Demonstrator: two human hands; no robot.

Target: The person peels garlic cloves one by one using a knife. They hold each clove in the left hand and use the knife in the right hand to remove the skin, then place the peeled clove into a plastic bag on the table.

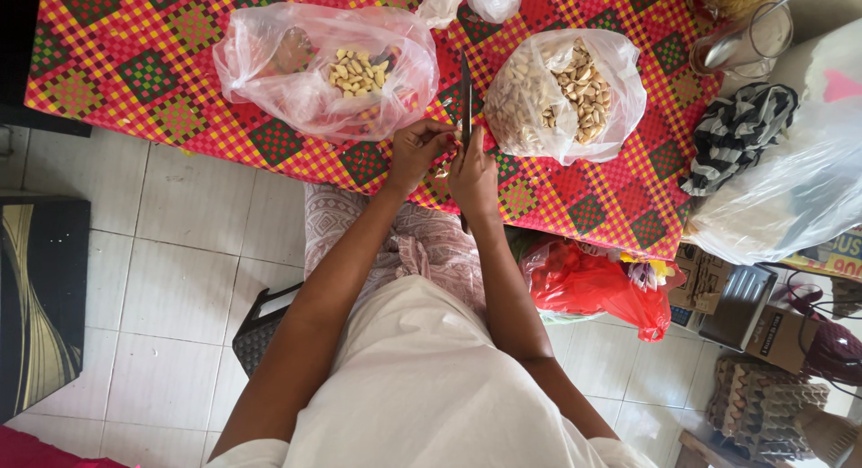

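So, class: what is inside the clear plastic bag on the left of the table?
The left bag holds a small heap of pale peeled pieces, likely garlic or nuts. Crumpled plastic blurs whatever lies beneath them.

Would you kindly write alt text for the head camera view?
Seen from above, a person's right hand holds a knife upright while the left hand pinches something small beside it. Two clear bags of nuts sit on a red checked tablecloth.
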